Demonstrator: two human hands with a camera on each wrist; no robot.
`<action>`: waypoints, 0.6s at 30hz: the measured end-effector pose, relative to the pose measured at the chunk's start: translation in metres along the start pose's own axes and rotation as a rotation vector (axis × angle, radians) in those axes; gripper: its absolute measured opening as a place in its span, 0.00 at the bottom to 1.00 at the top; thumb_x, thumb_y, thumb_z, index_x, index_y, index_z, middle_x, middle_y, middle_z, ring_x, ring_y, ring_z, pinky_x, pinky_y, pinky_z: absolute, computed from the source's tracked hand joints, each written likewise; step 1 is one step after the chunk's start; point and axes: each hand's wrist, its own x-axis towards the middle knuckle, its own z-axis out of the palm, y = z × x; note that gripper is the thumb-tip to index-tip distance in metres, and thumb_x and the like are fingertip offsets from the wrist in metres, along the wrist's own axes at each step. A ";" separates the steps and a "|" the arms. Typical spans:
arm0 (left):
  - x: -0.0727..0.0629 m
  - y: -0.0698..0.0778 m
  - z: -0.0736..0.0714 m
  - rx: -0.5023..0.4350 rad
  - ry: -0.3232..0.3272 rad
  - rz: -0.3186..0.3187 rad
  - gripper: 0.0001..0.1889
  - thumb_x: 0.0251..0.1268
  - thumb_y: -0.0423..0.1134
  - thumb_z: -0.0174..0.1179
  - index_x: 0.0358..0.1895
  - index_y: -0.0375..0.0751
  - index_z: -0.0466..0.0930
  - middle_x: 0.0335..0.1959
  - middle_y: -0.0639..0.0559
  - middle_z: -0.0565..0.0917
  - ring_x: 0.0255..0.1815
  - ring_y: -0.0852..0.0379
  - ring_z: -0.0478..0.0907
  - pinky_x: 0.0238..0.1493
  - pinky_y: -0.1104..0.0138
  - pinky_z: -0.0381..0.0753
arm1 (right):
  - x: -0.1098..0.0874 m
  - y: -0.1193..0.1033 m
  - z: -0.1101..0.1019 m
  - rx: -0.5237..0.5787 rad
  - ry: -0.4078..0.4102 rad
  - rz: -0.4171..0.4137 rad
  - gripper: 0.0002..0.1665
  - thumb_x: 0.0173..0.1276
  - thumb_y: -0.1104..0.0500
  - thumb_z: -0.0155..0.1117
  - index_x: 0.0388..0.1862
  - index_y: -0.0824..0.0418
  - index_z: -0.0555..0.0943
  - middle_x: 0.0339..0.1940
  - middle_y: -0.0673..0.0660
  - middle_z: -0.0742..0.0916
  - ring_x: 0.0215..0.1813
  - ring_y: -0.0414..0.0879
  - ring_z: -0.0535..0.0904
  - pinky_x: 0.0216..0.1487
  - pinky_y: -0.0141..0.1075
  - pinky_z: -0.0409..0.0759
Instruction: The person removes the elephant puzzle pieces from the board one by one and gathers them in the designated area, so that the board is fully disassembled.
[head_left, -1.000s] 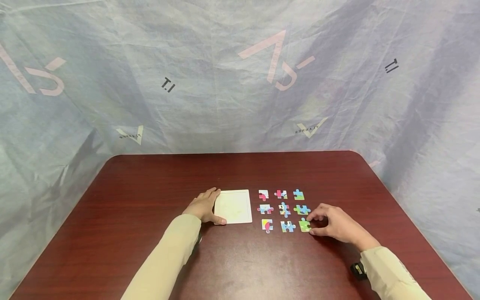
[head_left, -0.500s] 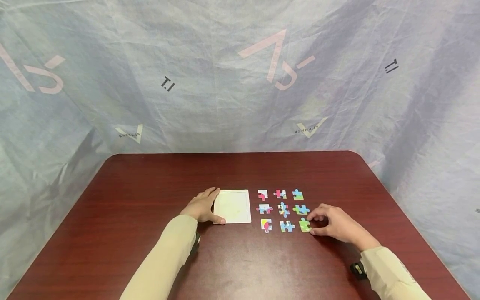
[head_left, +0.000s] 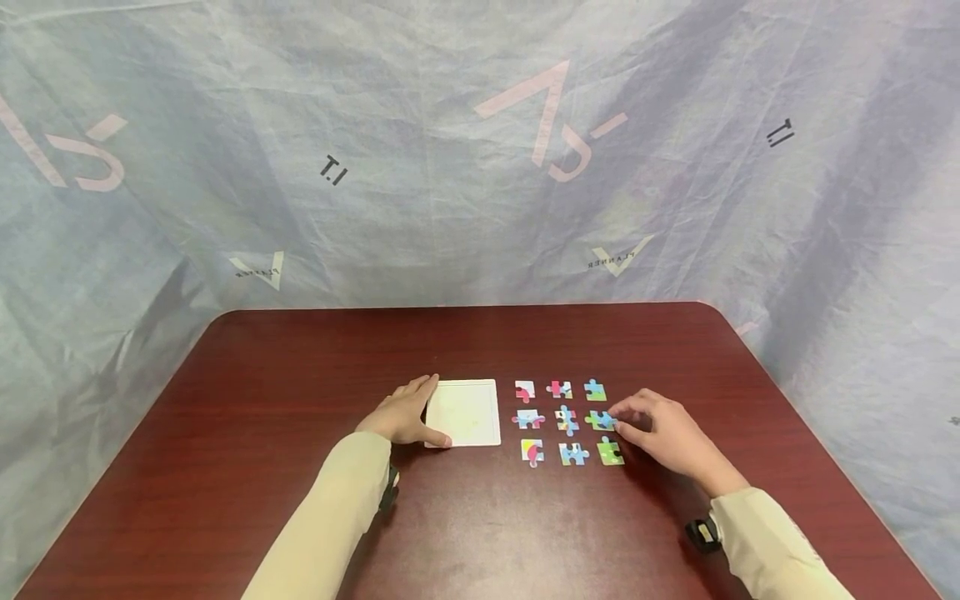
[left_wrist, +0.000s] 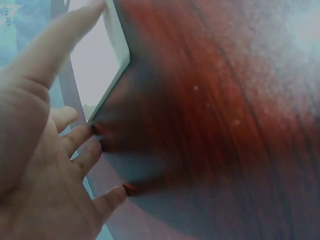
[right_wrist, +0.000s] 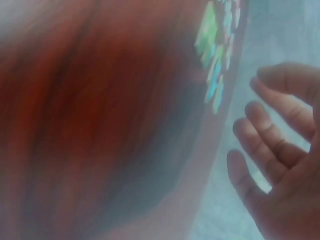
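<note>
My left hand (head_left: 396,417) lies at the left side of a white square puzzle tray (head_left: 465,413), fingers spread at its edge and thumb over the near left corner. In the left wrist view the tray (left_wrist: 97,55) shows partly behind the thumb (left_wrist: 60,40). My right hand (head_left: 663,429) hovers by the right end of a blue-green jigsaw piece (head_left: 600,421), thumb and index finger apart. In the right wrist view, its loosely bent fingers hold nothing and appear clear of the pieces. A green jigsaw piece (head_left: 611,452) lies flat just in front.
Several other jigsaw pieces lie flat in loose rows right of the tray, among them a red-and-white one (head_left: 525,390) and a blue one (head_left: 573,454). They rest on a dark red wooden table (head_left: 480,517). A pale cloth (head_left: 420,167) hangs behind the table's far edge.
My right hand has left the green corner piece and shifted slightly away from me, to the blue-green piece above it. The left hand has stayed at the tray.
</note>
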 end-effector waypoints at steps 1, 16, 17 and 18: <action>0.000 0.000 0.000 -0.006 0.002 0.004 0.57 0.57 0.51 0.75 0.82 0.34 0.47 0.81 0.35 0.52 0.80 0.33 0.50 0.76 0.40 0.52 | 0.002 -0.002 0.000 -0.008 0.008 0.001 0.09 0.69 0.61 0.70 0.48 0.57 0.87 0.40 0.48 0.82 0.41 0.45 0.78 0.42 0.45 0.80; -0.007 0.022 -0.009 0.106 0.149 0.008 0.40 0.71 0.51 0.65 0.79 0.40 0.60 0.79 0.37 0.60 0.78 0.36 0.57 0.73 0.40 0.59 | 0.038 -0.040 -0.001 -0.106 0.125 0.012 0.15 0.71 0.57 0.68 0.52 0.62 0.86 0.52 0.62 0.84 0.52 0.62 0.81 0.47 0.57 0.79; -0.008 0.025 -0.009 0.115 0.156 0.007 0.39 0.71 0.51 0.65 0.79 0.41 0.61 0.79 0.38 0.60 0.78 0.37 0.57 0.74 0.41 0.59 | 0.040 -0.043 -0.001 -0.111 0.127 0.015 0.15 0.71 0.56 0.68 0.53 0.62 0.86 0.53 0.62 0.84 0.53 0.62 0.81 0.47 0.57 0.79; -0.008 0.028 -0.009 0.125 0.163 0.005 0.39 0.71 0.52 0.64 0.79 0.41 0.61 0.79 0.39 0.60 0.78 0.38 0.57 0.74 0.41 0.58 | 0.043 -0.046 0.000 -0.121 0.129 0.017 0.16 0.72 0.55 0.68 0.54 0.62 0.86 0.54 0.63 0.84 0.54 0.62 0.81 0.48 0.57 0.79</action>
